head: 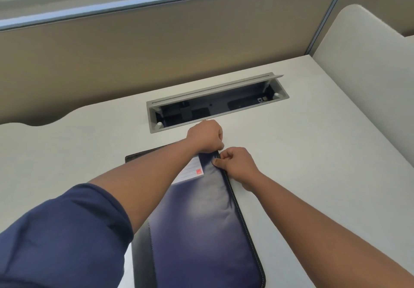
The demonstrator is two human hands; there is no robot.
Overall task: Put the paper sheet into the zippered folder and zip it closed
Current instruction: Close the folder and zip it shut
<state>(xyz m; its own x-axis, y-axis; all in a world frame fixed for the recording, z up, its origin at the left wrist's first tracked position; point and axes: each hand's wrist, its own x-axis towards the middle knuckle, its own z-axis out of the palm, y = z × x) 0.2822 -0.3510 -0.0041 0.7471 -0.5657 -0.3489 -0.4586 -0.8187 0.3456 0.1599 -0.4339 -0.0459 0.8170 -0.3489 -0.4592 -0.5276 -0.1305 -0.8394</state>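
Note:
A dark blue zippered folder (201, 225) lies flat on the white desk (313, 153), its long side running away from me. A white label with a red mark (190, 171) shows on its cover. My left hand (206, 136) is fisted on the folder's far right corner. Just beside it, my right hand (235, 162) pinches the zipper at the folder's right edge near that corner. The zipper pull itself is hidden by the fingers. No paper sheet is visible.
A recessed cable box (215, 101) with its lid raised sits in the desk just beyond my hands. A beige partition (156, 48) closes the back, and a white side panel (363, 59) stands at the right.

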